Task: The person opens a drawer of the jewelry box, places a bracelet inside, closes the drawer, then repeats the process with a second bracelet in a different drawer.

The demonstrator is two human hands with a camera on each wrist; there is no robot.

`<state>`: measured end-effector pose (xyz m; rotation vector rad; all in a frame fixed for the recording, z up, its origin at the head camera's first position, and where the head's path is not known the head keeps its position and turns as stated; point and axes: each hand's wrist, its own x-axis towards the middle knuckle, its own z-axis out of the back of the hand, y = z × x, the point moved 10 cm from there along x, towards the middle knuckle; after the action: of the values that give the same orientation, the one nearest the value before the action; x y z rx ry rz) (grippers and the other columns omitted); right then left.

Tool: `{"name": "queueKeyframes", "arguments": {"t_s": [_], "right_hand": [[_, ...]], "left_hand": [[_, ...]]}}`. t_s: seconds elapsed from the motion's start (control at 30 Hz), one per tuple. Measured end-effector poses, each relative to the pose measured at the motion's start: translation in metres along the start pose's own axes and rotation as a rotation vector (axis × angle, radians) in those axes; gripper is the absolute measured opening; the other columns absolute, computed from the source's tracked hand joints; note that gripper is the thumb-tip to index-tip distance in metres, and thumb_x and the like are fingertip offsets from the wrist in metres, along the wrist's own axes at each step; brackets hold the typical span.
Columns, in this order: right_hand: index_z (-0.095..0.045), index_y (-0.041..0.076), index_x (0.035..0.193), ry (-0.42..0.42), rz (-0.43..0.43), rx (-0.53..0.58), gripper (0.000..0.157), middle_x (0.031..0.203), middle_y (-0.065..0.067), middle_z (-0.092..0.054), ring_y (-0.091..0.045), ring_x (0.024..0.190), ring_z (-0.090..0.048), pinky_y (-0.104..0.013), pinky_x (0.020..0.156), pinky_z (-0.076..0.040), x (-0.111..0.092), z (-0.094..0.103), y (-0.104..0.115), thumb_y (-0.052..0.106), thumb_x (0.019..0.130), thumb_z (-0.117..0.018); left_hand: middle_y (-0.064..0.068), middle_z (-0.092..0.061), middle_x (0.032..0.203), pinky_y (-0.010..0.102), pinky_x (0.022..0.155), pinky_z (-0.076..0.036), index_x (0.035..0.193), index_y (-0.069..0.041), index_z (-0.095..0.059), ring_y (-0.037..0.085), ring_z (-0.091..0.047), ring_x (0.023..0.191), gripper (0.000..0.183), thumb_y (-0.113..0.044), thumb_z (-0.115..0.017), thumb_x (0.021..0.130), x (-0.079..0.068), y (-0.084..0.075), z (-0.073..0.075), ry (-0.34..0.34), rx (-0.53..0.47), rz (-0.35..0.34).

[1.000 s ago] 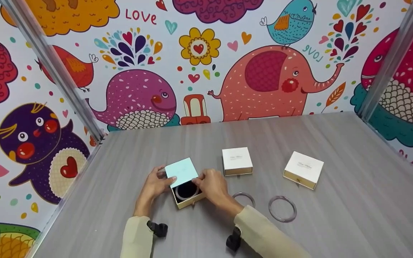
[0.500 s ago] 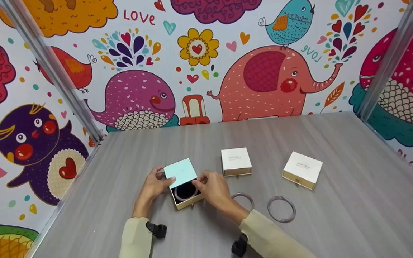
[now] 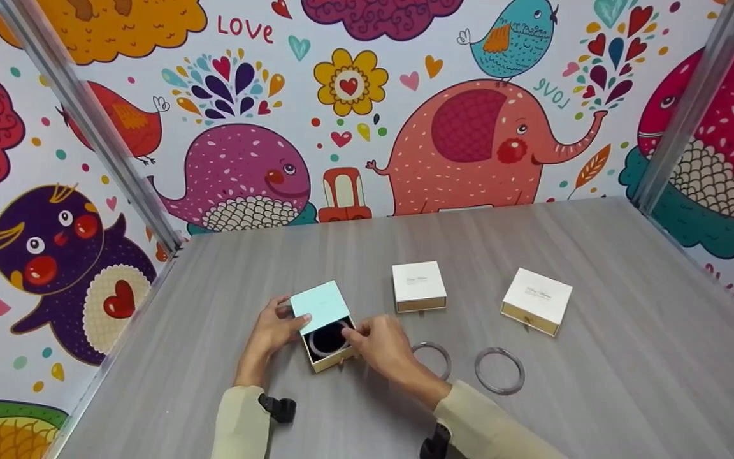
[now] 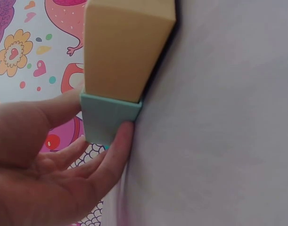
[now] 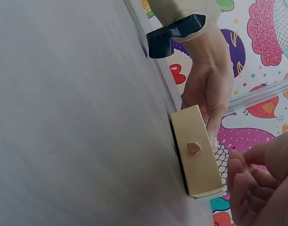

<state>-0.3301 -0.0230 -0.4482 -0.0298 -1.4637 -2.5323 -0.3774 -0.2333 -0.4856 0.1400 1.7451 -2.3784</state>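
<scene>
My left hand (image 3: 273, 328) grips a small teal-lidded box (image 3: 321, 306), thumb on top. In the left wrist view, fingers curl around the teal sleeve (image 4: 106, 115). Its cream drawer (image 5: 195, 150) is slid partway out, with a small tab on the front. A translucent bangle (image 3: 317, 349) lies on the dark lining inside. My right hand (image 3: 381, 344) is at the drawer's right side, fingers curled, thumb tip overlapping the bangle's edge from above. I cannot tell whether those fingertips pinch the bangle.
Two white-topped boxes with gold sides, one box (image 3: 418, 286) behind the right hand and another box (image 3: 537, 301) farther right, stand closed. Two more bangles lie on the grey table: one bangle (image 3: 447, 363) partly behind the right forearm, another bangle (image 3: 499, 390) beside it. A patterned wall rises behind.
My right hand has moved slightly toward me and lower along the drawer's right side, showing more of the bangle. The left hand keeps its grip on the box.
</scene>
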Motion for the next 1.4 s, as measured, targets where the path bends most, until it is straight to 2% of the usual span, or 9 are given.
{"name": "queueKeyframes", "arguments": {"t_s": [0.17, 0.33, 0.43, 0.57, 0.67, 0.83, 1.17, 1.4], "right_hand": [[-0.073, 0.002, 0.065, 0.059, -0.03, -0.001, 0.039, 0.056, -0.01, -0.068, -0.003, 0.042, -0.045, -0.019, 0.041, -0.033, -0.006, -0.006, -0.003, 0.027, 0.095, -0.069], [-0.075, 0.004, 0.069, 0.121, -0.06, 0.001, 0.037, 0.054, -0.006, -0.066, -0.003, 0.037, -0.046, -0.018, 0.037, -0.032, -0.013, -0.015, -0.007, 0.029, 0.096, -0.068], [-0.076, 0.006, 0.074, 0.168, -0.07, 0.024, 0.032, 0.053, -0.003, -0.065, -0.004, 0.036, -0.046, -0.017, 0.035, -0.033, -0.016, -0.021, -0.009, 0.028, 0.096, -0.067], [-0.075, 0.004, 0.074, 0.217, -0.062, 0.069, 0.031, 0.051, 0.0, -0.061, -0.005, 0.037, -0.049, -0.017, 0.035, -0.034, -0.018, -0.029, -0.01, 0.024, 0.096, -0.066], [-0.077, 0.004, 0.08, 0.241, -0.086, 0.107, 0.026, 0.051, 0.002, -0.061, -0.005, 0.037, -0.051, -0.017, 0.034, -0.036, -0.02, -0.034, -0.012, 0.022, 0.096, -0.066], [-0.078, 0.005, 0.094, 0.26, -0.162, 0.174, 0.019, 0.055, -0.002, -0.066, -0.006, 0.038, -0.055, -0.018, 0.035, -0.038, -0.022, -0.041, -0.018, 0.02, 0.096, -0.066], [-0.075, 0.006, 0.101, 0.277, -0.282, 0.287, 0.016, 0.057, -0.004, -0.069, -0.007, 0.04, -0.058, -0.017, 0.036, -0.039, -0.023, -0.047, -0.031, 0.018, 0.096, -0.066], [-0.074, 0.005, 0.106, 0.279, -0.31, 0.323, 0.018, 0.06, -0.005, -0.071, -0.007, 0.042, -0.061, -0.017, 0.037, -0.04, -0.023, -0.048, -0.033, 0.019, 0.096, -0.067]], "left_hand": [[0.036, -0.041, 0.145, 0.043, 0.086, -0.059, 0.151, 0.004, -0.031, 0.029, -0.063, 0.103, 0.071, -0.002, -0.069, 0.092, 0.0, 0.001, 0.0, 0.003, 0.004, -0.001], [0.035, -0.041, 0.145, 0.041, 0.083, -0.06, 0.151, 0.004, -0.032, 0.027, -0.064, 0.1, 0.07, -0.003, -0.069, 0.091, 0.0, 0.001, 0.001, -0.008, 0.005, -0.005], [0.036, -0.041, 0.144, 0.041, 0.083, -0.06, 0.151, 0.005, -0.031, 0.029, -0.064, 0.102, 0.072, -0.002, -0.069, 0.091, 0.0, 0.0, 0.001, -0.008, -0.001, -0.014], [0.036, -0.042, 0.144, 0.042, 0.083, -0.06, 0.152, 0.006, -0.029, 0.03, -0.063, 0.104, 0.073, -0.001, -0.069, 0.091, -0.001, -0.002, -0.001, -0.005, -0.015, -0.023], [0.036, -0.042, 0.143, 0.039, 0.081, -0.06, 0.151, 0.006, -0.03, 0.029, -0.062, 0.102, 0.073, 0.001, -0.069, 0.091, 0.0, -0.002, 0.0, -0.01, -0.03, -0.02], [0.037, -0.041, 0.144, 0.039, 0.081, -0.06, 0.151, 0.006, -0.03, 0.029, -0.062, 0.104, 0.071, 0.002, -0.068, 0.091, 0.0, -0.001, 0.0, -0.013, -0.036, -0.016], [0.036, -0.041, 0.146, 0.044, 0.087, -0.059, 0.151, 0.006, -0.03, 0.029, -0.062, 0.105, 0.072, -0.002, -0.069, 0.091, -0.001, 0.0, 0.001, -0.011, -0.01, -0.008], [0.036, -0.04, 0.146, 0.045, 0.087, -0.059, 0.152, 0.004, -0.03, 0.03, -0.063, 0.104, 0.073, -0.002, -0.069, 0.091, -0.001, 0.0, 0.001, -0.002, -0.019, -0.015]]}}
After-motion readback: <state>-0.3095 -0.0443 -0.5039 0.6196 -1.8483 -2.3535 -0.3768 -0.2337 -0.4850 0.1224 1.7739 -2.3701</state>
